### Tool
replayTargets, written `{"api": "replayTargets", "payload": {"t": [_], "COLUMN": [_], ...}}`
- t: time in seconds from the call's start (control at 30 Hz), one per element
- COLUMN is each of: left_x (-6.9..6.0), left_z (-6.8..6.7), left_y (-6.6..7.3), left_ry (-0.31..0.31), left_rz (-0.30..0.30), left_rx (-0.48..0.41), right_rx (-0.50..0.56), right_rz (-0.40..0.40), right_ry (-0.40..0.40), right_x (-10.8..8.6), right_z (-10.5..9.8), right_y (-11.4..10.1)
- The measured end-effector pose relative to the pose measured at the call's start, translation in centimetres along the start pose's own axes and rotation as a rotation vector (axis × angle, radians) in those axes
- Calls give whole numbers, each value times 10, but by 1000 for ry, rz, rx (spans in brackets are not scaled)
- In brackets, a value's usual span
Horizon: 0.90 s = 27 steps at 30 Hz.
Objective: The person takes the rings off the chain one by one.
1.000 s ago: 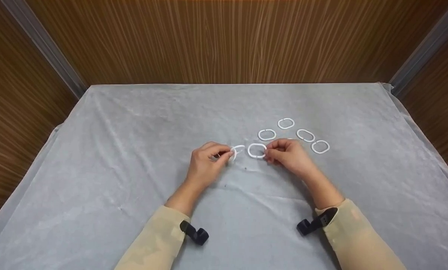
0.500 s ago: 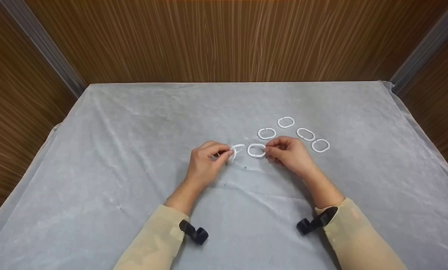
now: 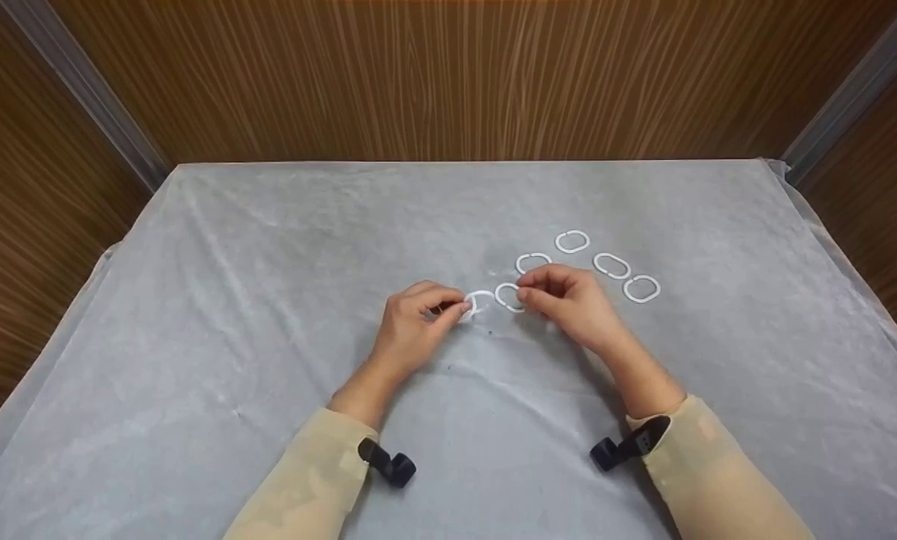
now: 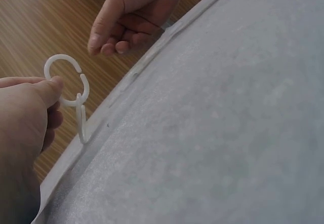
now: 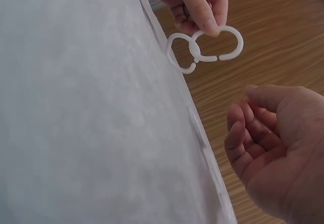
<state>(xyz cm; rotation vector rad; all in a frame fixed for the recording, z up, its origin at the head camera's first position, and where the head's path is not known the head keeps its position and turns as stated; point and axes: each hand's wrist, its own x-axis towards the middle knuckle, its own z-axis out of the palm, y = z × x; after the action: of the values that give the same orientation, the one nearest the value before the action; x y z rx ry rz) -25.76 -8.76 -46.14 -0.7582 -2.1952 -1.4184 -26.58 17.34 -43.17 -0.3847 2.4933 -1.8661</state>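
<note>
In the head view, my left hand (image 3: 418, 322) pinches an oval white plastic ring with a gap in it. That ring (image 5: 239, 40) is clear in the right wrist view, my thumb and finger on its side. A second gapped ring (image 4: 81, 122) is linked through it and hangs free in the left wrist view. My right hand (image 3: 574, 306) hovers close by, fingers loosely curled and thumb near the index finger. Both wrist views show nothing in its grasp. Its fingertips overlap, in the head view, a loose ring (image 3: 498, 295) that appears to lie on the cloth.
More white rings lie flat to the right: one ring (image 3: 519, 263) partly behind my right hand, one ring (image 3: 559, 241) farther back, and a nearly touching ring (image 3: 658, 287) beside another. A wrinkled grey cloth (image 3: 283, 247) covers the table. Wood-grain walls (image 3: 448, 82) enclose it.
My right hand has shifted a little left, its fingertips now covering part of the loose ring, which has stayed in place. My left hand stays nearly still; the linked ring has swung slightly.
</note>
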Motion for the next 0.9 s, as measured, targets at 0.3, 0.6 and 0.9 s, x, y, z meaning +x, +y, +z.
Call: {"api": "replayTargets", "payload": {"t": [0.3, 0.6, 0.9], "left_x": [-2, -3, -4], "left_z": [-3, -5, -4], "left_y": [3, 4, 3], "left_ry": [-64, -122, -173], "left_rz": [-33, -39, -37], "left_rx": [-23, -43, -28], "right_rx": [21, 35, 45], "right_rz": [-68, -80, -80], "right_ry": [-80, -136, -185], "right_x": [-2, -2, -2], "right_z": [13, 18, 19], "right_y": [-6, -5, -2]}}
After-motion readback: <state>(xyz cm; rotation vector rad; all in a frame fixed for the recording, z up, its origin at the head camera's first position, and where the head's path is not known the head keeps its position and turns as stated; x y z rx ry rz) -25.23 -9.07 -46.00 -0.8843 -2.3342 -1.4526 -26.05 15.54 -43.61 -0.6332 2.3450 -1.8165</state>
